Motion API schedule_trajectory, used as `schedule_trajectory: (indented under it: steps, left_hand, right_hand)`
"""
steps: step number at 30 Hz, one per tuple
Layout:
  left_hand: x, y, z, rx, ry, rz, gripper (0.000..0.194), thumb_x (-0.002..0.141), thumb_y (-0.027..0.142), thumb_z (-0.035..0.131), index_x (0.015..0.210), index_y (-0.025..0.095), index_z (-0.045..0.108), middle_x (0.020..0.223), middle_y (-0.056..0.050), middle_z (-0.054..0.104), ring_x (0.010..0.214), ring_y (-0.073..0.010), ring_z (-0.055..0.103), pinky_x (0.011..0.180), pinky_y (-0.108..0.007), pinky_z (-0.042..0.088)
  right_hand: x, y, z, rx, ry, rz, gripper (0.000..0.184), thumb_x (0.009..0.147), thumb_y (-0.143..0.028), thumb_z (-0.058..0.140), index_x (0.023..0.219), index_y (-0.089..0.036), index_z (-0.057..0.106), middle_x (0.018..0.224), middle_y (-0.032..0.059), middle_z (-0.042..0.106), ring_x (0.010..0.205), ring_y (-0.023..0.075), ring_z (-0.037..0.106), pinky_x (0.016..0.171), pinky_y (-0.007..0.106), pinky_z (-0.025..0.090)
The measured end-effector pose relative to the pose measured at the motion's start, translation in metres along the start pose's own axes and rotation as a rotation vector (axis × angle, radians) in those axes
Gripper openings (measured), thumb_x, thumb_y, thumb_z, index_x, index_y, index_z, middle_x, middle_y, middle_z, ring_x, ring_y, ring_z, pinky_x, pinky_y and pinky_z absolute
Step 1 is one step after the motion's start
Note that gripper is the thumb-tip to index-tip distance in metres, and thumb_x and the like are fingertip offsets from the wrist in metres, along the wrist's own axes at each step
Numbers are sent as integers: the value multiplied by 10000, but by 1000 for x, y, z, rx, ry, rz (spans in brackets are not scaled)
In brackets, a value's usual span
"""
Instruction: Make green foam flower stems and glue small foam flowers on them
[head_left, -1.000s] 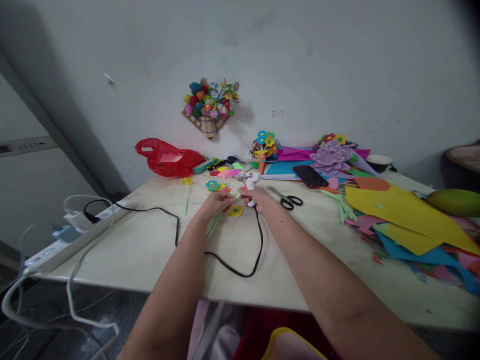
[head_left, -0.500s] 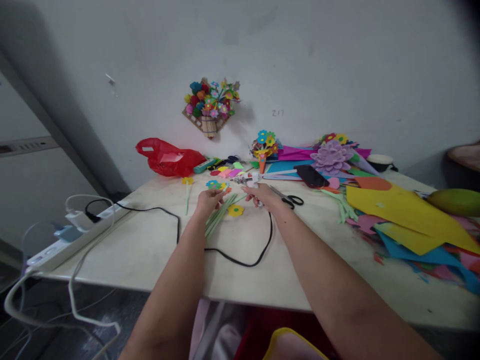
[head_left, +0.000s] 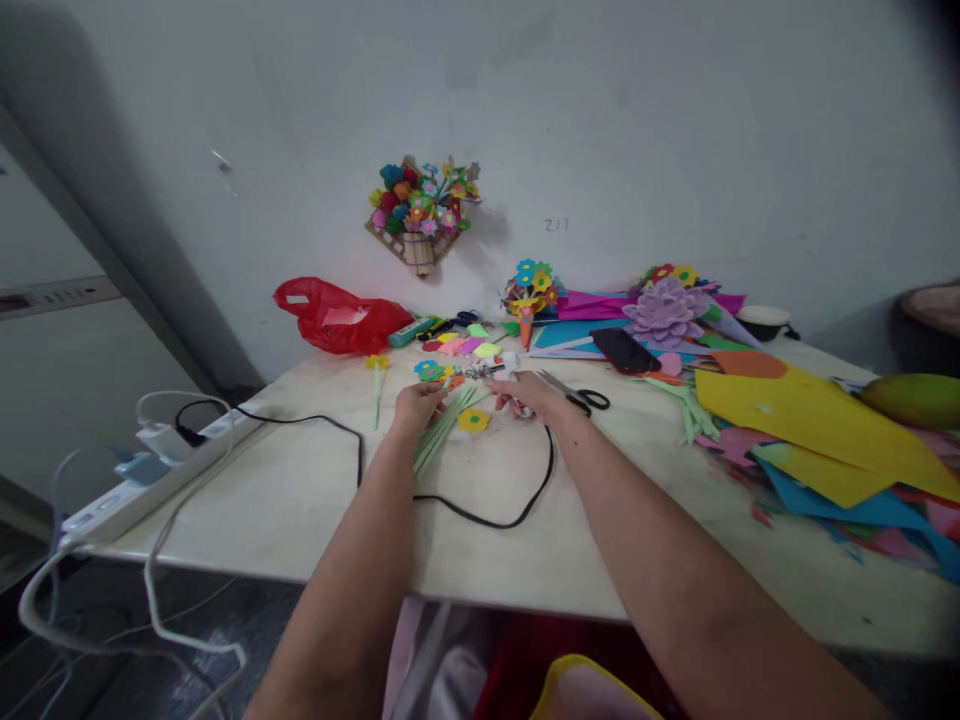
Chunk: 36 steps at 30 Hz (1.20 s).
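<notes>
My left hand (head_left: pixel 418 405) is closed in a pinch; a light green paper stem appears to poke out just above its fingertips, mostly hidden. Just right of it, a bundle of light green paper stems (head_left: pixel 439 440) lies on the table. My right hand (head_left: pixel 529 393) is wrapped round a white glue gun (head_left: pixel 507 364), whose nozzle points left toward my left hand. A black cord (head_left: pixel 551 455) trails from the gun. Between the hands lies a yellow paper flower (head_left: pixel 473 419) with a green centre. Blue, yellow and orange flowers (head_left: pixel 429 371) lie beyond my left fingers.
Black-handled scissors (head_left: pixel 592 399) lie right of my right wrist. A finished yellow flower on a stem (head_left: pixel 376 385) rests at left. Farther off are a red plastic bag (head_left: pixel 337 318), a phone (head_left: pixel 625 351) and coloured sheets (head_left: pixel 810 420). A power strip (head_left: pixel 120 490) sits at the left edge.
The glue gun has tilted slightly and its cord has shifted a little to the right. Both hands stay in nearly the same place; the whole view has moved slightly.
</notes>
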<state>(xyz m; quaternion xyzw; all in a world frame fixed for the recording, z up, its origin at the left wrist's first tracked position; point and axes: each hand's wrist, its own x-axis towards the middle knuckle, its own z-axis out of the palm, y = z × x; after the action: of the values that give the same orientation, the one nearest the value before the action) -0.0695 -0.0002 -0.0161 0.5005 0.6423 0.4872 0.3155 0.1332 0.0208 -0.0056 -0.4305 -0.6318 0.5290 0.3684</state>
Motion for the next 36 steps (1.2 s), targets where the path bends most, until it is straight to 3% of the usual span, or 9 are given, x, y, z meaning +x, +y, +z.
schedule_trajectory:
  steps: [6, 21, 29, 36]
  left_hand:
    - [2, -6, 0, -142, -34, 9, 273, 573, 369, 660, 713, 149, 580, 465, 29, 533, 377, -68, 436, 398, -194, 314]
    - [1, -5, 0, -166, -64, 25, 253, 562, 311, 674, 723, 126, 614, 461, 12, 554, 395, -74, 453, 444, -208, 351]
    - [0, -4, -1, -251, -115, 10, 243, 520, 296, 690, 665, 127, 592, 439, 15, 538, 387, -72, 439, 435, -208, 322]
    - [0, -4, -2, -230, -122, 5, 242, 526, 315, 692, 664, 133, 612, 457, 10, 552, 392, -69, 437, 426, -203, 310]
  right_hand:
    - [0, 2, 0, 50, -5, 44, 373, 647, -487, 650, 725, -134, 560, 505, 16, 596, 302, 43, 359, 347, 187, 325]
    - [-5, -3, 3, 11, -14, 39, 414, 647, -530, 627, 705, -129, 541, 503, 29, 594, 286, 49, 351, 309, 200, 276]
    - [2, 4, 1, -61, -15, 58, 460, 638, -590, 594, 681, -136, 537, 554, 33, 606, 381, 75, 472, 352, 192, 319]
    - [3, 6, 0, -85, -11, 25, 474, 629, -610, 585, 611, -142, 516, 517, 21, 582, 363, 74, 470, 344, 198, 314]
